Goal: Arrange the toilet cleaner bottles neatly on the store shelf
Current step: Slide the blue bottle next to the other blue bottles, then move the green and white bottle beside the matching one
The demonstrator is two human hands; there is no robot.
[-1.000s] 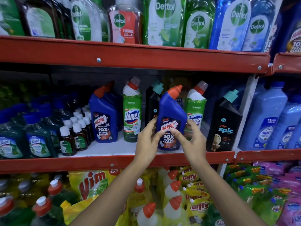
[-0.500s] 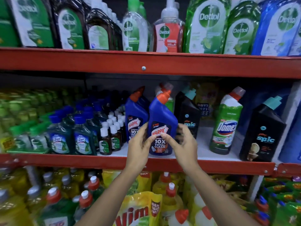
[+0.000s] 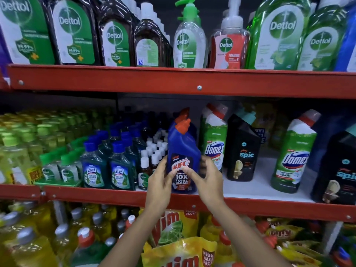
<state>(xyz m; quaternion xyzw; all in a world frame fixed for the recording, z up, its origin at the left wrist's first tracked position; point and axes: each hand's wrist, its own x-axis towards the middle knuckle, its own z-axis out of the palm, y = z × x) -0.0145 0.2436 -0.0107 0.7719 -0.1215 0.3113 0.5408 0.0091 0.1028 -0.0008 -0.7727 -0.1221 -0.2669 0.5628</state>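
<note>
Blue bottle [image 3: 183, 160]: glossy moulded plastic, angled neck, orange cap; stands at the near edge of the middle shelf [image 3: 250, 189], just left of a green bottle [image 3: 213, 143], a second blue bottle directly behind it.
Left hand [image 3: 160, 182]: grip closed on the bottle's left side, thumb across the label.
Right hand [image 3: 207, 180]: thumb touches the label; fingers curled, partly spread, blurred, so contact on the far side cannot be told.
Risk: base sits close to the red shelf lip; a careless nudge could tip it forward. Smooth plastic may slip.
Neighbours: small brown bottles [image 3: 152, 151] to the left could be knocked over.
</note>
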